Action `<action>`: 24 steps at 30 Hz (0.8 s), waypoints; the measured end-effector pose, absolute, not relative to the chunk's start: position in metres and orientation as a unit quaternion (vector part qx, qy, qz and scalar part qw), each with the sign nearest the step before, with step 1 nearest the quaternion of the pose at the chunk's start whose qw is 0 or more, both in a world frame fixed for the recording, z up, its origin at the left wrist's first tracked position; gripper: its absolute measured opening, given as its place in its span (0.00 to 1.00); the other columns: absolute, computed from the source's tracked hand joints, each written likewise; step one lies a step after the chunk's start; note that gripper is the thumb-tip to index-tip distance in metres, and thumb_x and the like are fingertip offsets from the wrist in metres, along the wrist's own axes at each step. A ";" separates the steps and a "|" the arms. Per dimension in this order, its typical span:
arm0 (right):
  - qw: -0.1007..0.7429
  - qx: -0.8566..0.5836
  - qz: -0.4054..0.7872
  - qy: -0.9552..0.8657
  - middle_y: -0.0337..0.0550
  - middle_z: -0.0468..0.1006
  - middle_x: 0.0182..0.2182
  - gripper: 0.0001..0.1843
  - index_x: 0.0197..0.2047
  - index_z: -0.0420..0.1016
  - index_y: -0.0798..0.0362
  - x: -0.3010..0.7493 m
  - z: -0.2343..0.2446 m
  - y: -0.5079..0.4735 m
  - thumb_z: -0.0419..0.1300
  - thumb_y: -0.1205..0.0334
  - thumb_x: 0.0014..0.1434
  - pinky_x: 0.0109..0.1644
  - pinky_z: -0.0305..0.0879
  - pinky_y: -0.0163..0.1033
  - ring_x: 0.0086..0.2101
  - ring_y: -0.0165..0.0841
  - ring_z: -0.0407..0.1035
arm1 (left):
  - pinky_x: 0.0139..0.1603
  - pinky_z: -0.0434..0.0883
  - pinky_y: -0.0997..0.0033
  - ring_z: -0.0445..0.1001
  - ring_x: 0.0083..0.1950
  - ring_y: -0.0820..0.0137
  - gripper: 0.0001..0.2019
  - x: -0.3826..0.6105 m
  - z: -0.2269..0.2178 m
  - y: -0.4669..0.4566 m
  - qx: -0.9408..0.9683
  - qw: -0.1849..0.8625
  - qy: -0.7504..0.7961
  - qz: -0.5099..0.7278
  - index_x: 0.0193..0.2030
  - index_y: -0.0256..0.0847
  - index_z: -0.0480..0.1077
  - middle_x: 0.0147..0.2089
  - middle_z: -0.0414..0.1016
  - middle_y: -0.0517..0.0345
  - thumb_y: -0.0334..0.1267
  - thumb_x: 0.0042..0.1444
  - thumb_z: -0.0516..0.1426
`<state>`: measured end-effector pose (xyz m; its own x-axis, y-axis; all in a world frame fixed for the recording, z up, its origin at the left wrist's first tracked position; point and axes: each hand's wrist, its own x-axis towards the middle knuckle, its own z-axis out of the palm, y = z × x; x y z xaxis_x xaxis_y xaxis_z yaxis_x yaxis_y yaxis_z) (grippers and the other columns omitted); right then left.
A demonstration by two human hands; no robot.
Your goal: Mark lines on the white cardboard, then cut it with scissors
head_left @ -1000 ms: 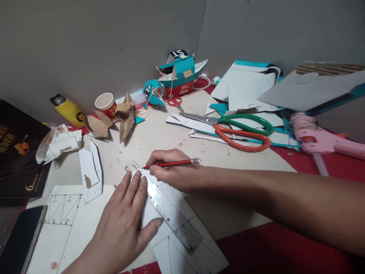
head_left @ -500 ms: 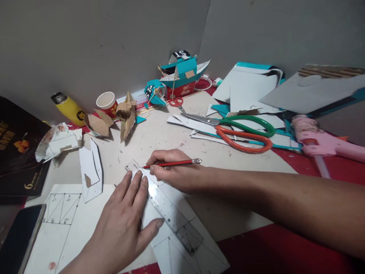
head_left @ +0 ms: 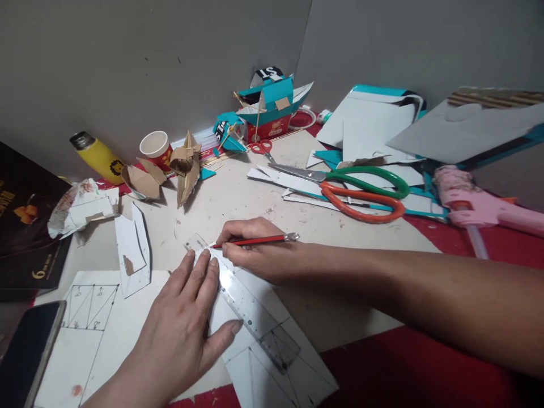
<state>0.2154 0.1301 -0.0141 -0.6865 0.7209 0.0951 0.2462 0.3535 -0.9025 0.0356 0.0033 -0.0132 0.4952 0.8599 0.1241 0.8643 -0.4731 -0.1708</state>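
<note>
A clear plastic ruler [head_left: 244, 303] lies slantwise over a white sheet of card [head_left: 246, 368] that bears thin drawn lines. My left hand [head_left: 178, 323] rests flat on the ruler and card, fingers stretched and thumb spread. Between the fingertips of my right hand [head_left: 255, 249] is a red pencil [head_left: 263, 241], its tip down by the ruler's far end. Left of my left hand, another white sheet [head_left: 85, 351] carries a pencilled diagram of triangles, and a folded white card piece [head_left: 132, 249] stands at its upper edge.
A phone [head_left: 29, 351] and a dark box [head_left: 29, 226] are at the left. Behind stand a yellow bottle [head_left: 96, 158], paper cup [head_left: 155, 148], cardboard boats [head_left: 186, 170] and a blue boat model [head_left: 272, 105]. Large scissors [head_left: 361, 192], card offcuts [head_left: 374, 122] and a pink glue gun [head_left: 476, 201] lie right.
The whole view has shifted slightly, so things sit a little higher and further left. Both hands, the pencil and the ruler keep nearly the same places relative to each other.
</note>
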 end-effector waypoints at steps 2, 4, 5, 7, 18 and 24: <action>0.244 -0.307 0.474 -0.788 0.41 0.80 0.33 0.11 0.36 0.77 0.55 0.216 -0.013 0.130 0.54 0.70 0.52 0.36 0.64 0.31 0.34 0.30 0.72 | 0.60 0.70 0.46 0.57 0.70 0.41 0.39 0.036 -0.012 0.003 -0.860 0.103 -0.501 -0.008 0.66 0.24 0.59 0.68 0.62 0.31 0.58 0.60 0.53; 0.240 -0.309 0.468 -0.793 0.41 0.80 0.33 0.11 0.35 0.77 0.55 0.216 -0.013 0.130 0.53 0.70 0.52 0.36 0.64 0.31 0.34 0.30 0.72 | 0.60 0.71 0.45 0.57 0.69 0.41 0.39 0.036 -0.012 0.004 -0.860 0.100 -0.500 -0.004 0.65 0.24 0.60 0.68 0.62 0.31 0.58 0.60 0.53; 0.235 -0.311 0.464 -0.795 0.41 0.80 0.32 0.11 0.35 0.76 0.55 0.216 -0.012 0.131 0.54 0.70 0.52 0.36 0.64 0.31 0.34 0.30 0.72 | 0.60 0.70 0.45 0.57 0.69 0.41 0.39 0.036 -0.012 0.004 -0.860 0.099 -0.501 -0.001 0.65 0.24 0.60 0.68 0.62 0.31 0.59 0.60 0.52; 0.223 -0.314 0.459 -0.800 0.41 0.80 0.32 0.10 0.34 0.76 0.55 0.216 -0.011 0.130 0.54 0.69 0.52 0.35 0.64 0.31 0.33 0.30 0.72 | 0.61 0.70 0.46 0.57 0.70 0.41 0.38 0.036 -0.012 0.005 -0.858 0.100 -0.503 0.001 0.66 0.25 0.60 0.68 0.61 0.32 0.59 0.60 0.52; 0.175 -0.273 0.442 -0.837 0.42 0.79 0.30 0.08 0.35 0.75 0.56 0.223 0.001 0.126 0.54 0.66 0.56 0.32 0.61 0.33 0.29 0.30 0.69 | 0.62 0.69 0.47 0.56 0.71 0.43 0.38 0.036 -0.011 0.003 -0.857 0.095 -0.506 -0.010 0.66 0.28 0.59 0.68 0.61 0.34 0.59 0.60 0.52; 0.162 -0.266 0.406 -0.859 0.41 0.77 0.26 0.08 0.31 0.71 0.55 0.221 0.001 0.125 0.53 0.64 0.57 0.29 0.57 0.33 0.26 0.29 0.66 | 0.63 0.68 0.48 0.55 0.71 0.44 0.36 0.036 -0.011 0.004 -0.854 0.079 -0.513 -0.011 0.65 0.32 0.60 0.69 0.61 0.37 0.59 0.60 0.53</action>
